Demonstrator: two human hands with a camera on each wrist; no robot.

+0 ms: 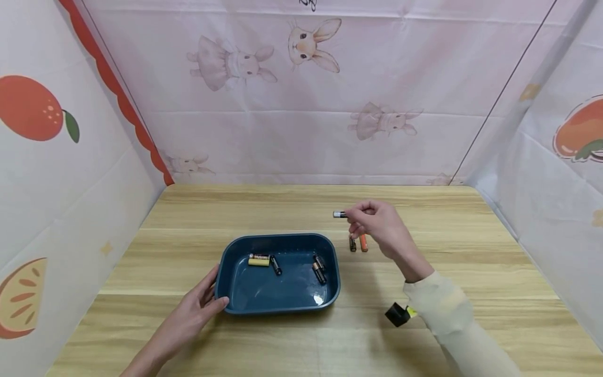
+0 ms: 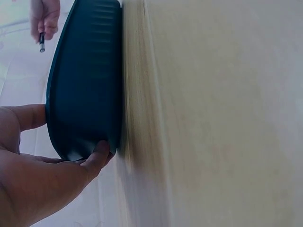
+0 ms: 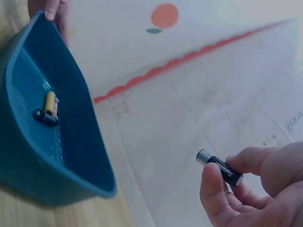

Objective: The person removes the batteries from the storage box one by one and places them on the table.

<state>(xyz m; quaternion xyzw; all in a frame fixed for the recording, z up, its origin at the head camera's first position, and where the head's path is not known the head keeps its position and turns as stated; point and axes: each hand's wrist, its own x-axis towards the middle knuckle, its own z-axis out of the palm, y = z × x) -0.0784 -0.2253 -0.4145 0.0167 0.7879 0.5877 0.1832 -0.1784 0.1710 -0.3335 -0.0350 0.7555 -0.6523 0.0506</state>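
A dark blue plastic basin (image 1: 264, 298) sits on the table, holding several batteries. A yellow battery (image 1: 259, 263) and a black one (image 1: 276, 266) lie toward its left, while black-and-copper batteries (image 1: 319, 274) lie at its right. My left hand (image 1: 195, 310) grips the basin's left end, thumb at the rim and fingers against the outer wall. Between thumb and fingers, my right hand (image 1: 380, 226) pinches a black battery with a silver end (image 3: 215, 165), raised beyond the basin's right side. Below that hand, a dark battery (image 1: 352, 244) and an orange battery (image 1: 364, 243) lie on the table.
A small black object (image 1: 397, 314) with a yellow-green part lies on the wooden table (image 1: 348, 345), near the right sleeve. Printed cloth walls (image 1: 292, 141) close off the table at the back and both sides.
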